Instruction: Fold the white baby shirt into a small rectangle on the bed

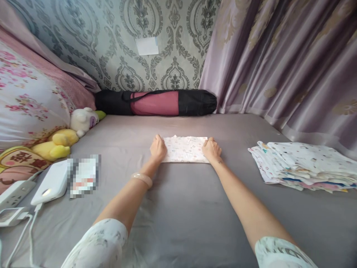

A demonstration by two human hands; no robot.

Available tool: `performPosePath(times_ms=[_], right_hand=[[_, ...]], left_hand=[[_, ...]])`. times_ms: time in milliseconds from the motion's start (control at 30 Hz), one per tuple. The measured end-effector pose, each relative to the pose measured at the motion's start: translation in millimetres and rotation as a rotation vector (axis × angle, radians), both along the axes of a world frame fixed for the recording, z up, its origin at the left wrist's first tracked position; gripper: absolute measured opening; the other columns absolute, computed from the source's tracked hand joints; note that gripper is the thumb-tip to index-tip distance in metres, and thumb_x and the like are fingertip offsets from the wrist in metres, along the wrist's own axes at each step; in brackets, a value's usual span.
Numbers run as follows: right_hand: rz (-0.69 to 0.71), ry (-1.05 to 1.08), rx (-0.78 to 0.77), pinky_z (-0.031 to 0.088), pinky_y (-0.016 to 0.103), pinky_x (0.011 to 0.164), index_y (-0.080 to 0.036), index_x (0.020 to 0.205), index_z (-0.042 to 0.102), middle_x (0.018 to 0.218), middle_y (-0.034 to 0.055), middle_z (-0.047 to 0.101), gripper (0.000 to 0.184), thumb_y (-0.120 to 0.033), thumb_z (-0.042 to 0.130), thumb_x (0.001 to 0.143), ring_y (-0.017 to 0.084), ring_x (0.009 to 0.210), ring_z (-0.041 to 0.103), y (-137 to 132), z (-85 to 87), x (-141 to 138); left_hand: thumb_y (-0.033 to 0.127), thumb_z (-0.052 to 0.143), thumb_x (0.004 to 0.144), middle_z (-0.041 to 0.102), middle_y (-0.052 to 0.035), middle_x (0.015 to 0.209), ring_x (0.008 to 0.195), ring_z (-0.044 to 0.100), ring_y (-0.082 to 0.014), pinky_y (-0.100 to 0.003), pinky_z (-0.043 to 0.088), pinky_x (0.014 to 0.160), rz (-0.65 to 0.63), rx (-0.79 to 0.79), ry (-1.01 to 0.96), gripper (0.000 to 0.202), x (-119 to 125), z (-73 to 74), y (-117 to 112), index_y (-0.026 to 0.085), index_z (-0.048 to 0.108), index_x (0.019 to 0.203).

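Observation:
A white cloth (184, 149) with small pale prints, folded into a flat rectangle, lies on the grey sheet (192, 208) in the middle of the view. My left hand (158, 148) grips its left end, fingers curled over the edge. At the opposite end my right hand (211, 149) is closed on the cloth's right edge. The fabric stretches between the two hands. A light-coloured bangle (141, 179) is around my left wrist.
A stack of printed cloths (304, 163) lies at the right. Along the wall is a black-and-pink bag (154, 103). Plush toys (83, 121), a white power bank (51, 182), a power strip (16, 193) with cables and a blurred-out item (84, 176) are at the left.

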State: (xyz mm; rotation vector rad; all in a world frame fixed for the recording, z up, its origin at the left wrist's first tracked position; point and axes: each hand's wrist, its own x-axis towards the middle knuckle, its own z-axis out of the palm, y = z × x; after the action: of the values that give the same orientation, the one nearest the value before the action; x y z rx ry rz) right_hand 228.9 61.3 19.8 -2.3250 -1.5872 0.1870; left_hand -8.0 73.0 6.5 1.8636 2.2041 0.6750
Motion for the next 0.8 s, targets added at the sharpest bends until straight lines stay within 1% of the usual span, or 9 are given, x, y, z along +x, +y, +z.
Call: performPosePath(times_ms=[167,300,400,433,500,567,600,667,800], right_hand=[[0.004,0.025,-0.018,0.048,0.044,0.087,-0.006,0.117,0.055,0.109,0.0254,0.066,0.034,-0.025,0.035,0.098,0.034,0.105,0.065,0.8,3.6,2.9],[0.014,0.082,-0.079,0.048,0.043,0.087,-0.006,0.119,0.057,0.112,0.0261,0.064,0.039,-0.031,0.035,0.099,0.033,0.106,0.064,2.2,13.3,8.3],[0.031,-0.019,0.039,0.045,0.044,0.093,-0.005,0.120,0.056,0.120,0.0263,0.060,0.042,-0.030,0.030,0.099,0.034,0.112,0.060,-1.5,21.2,-3.1],[0.094,-0.067,0.094,0.043,0.045,0.096,-0.006,0.122,0.056,0.125,0.0253,0.058,0.042,-0.028,0.028,0.100,0.033,0.116,0.057,-3.7,22.4,-10.6],[0.329,-0.138,0.156,0.035,0.046,0.106,-0.009,0.130,0.053,0.137,0.0208,0.052,0.044,-0.026,0.025,0.100,0.031,0.128,0.048,-8.7,21.3,-28.4],[0.587,-0.176,0.140,0.022,0.048,0.115,-0.012,0.142,0.043,0.151,0.0141,0.039,0.048,-0.025,0.026,0.099,0.028,0.141,0.031,-12.5,16.0,-44.8],[0.664,-0.182,0.113,0.016,0.049,0.117,-0.012,0.146,0.038,0.156,0.0113,0.033,0.051,-0.026,0.027,0.098,0.027,0.145,0.023,-13.6,12.4,-51.0],[0.717,-0.182,0.056,0.008,0.052,0.119,-0.012,0.150,0.032,0.159,0.0081,0.025,0.055,-0.027,0.027,0.098,0.027,0.148,0.014,-13.9,4.9,-57.9],[0.714,-0.191,0.021,0.005,0.054,0.119,-0.015,0.152,0.030,0.160,0.0058,0.023,0.057,-0.026,0.027,0.096,0.026,0.148,0.013,-10.4,-6.3,-57.0]], left_hand=[[0.019,0.035,0.094,0.055,-0.0247,0.117,0.107,0.059,-0.0338,-0.041,0.047,0.084,0.028,0.009,0.031,0.028,0.4,3.0,-2.2,0.009,0.048,0.117],[0.023,0.044,0.093,0.051,-0.0247,0.124,0.116,0.053,-0.0342,-0.043,0.045,0.092,0.012,0.105,0.122,0.031,-4.0,8.7,-5.4,0.008,0.049,0.120],[0.026,0.041,0.096,0.050,-0.0215,0.133,0.124,0.048,-0.0332,-0.045,0.043,0.099,-0.083,0.188,0.215,0.035,1.5,10.8,-9.5,0.010,0.048,0.127],[0.026,0.038,0.097,0.049,-0.0198,0.137,0.128,0.045,-0.0326,-0.045,0.041,0.102,-0.145,0.197,0.249,0.037,6.5,10.5,-11.4,0.010,0.047,0.129],[0.029,0.035,0.099,0.046,-0.0166,0.145,0.138,0.035,-0.0320,-0.045,0.035,0.109,-0.277,0.171,0.313,0.042,20.0,8.7,-15.9,0.011,0.045,0.135],[0.030,0.033,0.100,0.040,-0.0142,0.151,0.144,0.025,-0.0327,-0.047,0.027,0.115,-0.354,0.115,0.359,0.047,34.2,6.1,-20.5,0.011,0.041,0.141],[0.030,0.032,0.100,0.037,-0.0135,0.154,0.146,0.021,-0.0332,-0.049,0.024,0.116,-0.371,0.090,0.375,0.048,39.9,4.9,-22.6,0.010,0.039,0.143],[0.029,0.029,0.100,0.033,-0.0131,0.156,0.147,0.018,-0.0333,-0.050,0.020,0.118,-0.396,0.054,0.401,0.051,46.7,3.2,-25.6,0.009,0.036,0.146],[0.032,0.027,0.100,0.030,-0.0126,0.157,0.147,0.018,-0.0320,-0.049,0.015,0.119,-0.446,0.033,0.447,0.053,44.3,1.8,-26.9,0.009,0.037,0.147]])
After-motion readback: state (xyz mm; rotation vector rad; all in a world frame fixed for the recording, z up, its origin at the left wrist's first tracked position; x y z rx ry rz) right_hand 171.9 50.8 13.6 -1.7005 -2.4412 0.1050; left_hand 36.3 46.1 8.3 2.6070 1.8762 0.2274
